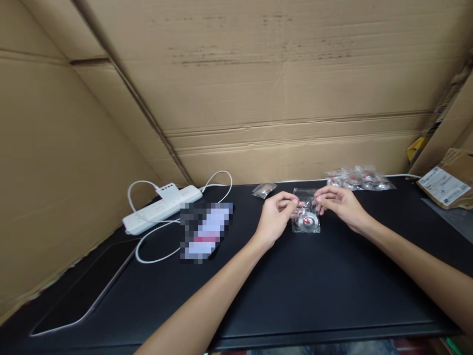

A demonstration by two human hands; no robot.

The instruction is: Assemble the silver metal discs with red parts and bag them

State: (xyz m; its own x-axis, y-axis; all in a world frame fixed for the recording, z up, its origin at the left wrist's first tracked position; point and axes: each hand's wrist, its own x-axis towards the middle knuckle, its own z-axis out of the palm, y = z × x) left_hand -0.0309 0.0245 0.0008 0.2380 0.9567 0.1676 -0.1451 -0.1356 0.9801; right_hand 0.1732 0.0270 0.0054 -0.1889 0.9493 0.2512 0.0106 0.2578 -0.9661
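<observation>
A small clear plastic bag [306,192] is between my two hands over the black table. Inside its lower part lies a round silvery metal disc [311,224] with red marks. My left hand [275,214] pinches the bag's left side, thumb and fingers pressed together. At the right side, the fingertips of my right hand [340,204] are closed on the bag's edge. The bag's top edge shows above my fingertips; its middle is partly covered by them.
Several similar bagged discs [356,178] lie behind my right hand. Another small bag [264,190] sits behind my left. On the left are a white power strip [162,209] with cables, a pixelated object [209,231] and a dark flat tablet-like slab [88,286]. A labelled brown package [445,185] is at right.
</observation>
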